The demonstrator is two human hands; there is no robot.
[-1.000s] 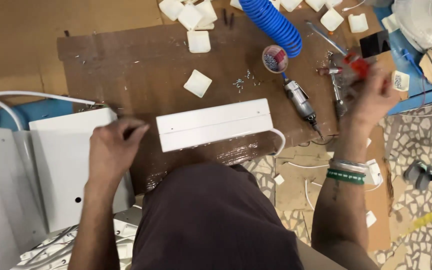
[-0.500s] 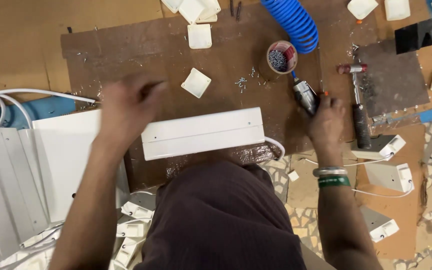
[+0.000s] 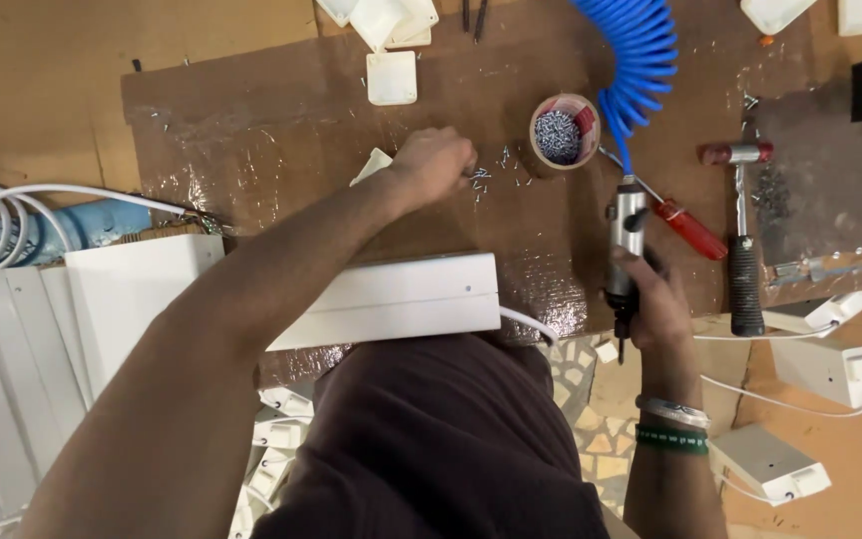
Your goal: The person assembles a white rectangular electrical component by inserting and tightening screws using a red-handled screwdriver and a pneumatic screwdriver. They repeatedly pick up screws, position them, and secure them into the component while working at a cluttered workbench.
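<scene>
One long white plastic housing [image 3: 391,299] lies flat across the near edge of the brown bench [image 3: 251,130], right in front of the person and touching their lap. One small dark dot shows on its top face near the right end; can't tell if that's a seated screw or an open hole. No other fasteners visible on it, so I'd judge assembly is early to mid: screw not yet picked up, driving not yet started.

Left hand [image 3: 433,165] reaches over the housing to the scattered loose small silver screws [image 3: 486,180] on the bench. Fingers curled down and bunched together, tips at the screws; can't tell whether one is already pinched.

Right hand [image 3: 650,299] is clamped around the silver pneumatic screwdriver [image 3: 625,250], fingers wrapped tight on the body, bit pointing toward the person, just off the housing's right end. Blue coiled air hose [image 3: 636,60] runs up from it.

Nearby: round cardboard cup of screws [image 3: 561,132] just right of the left hand, red-handled screwdriver [image 3: 688,228], hammer with black grip [image 3: 743,240]. White square plastic caps [image 3: 391,78] farther up the bench. More white units with cables [image 3: 820,364] at the right.
</scene>
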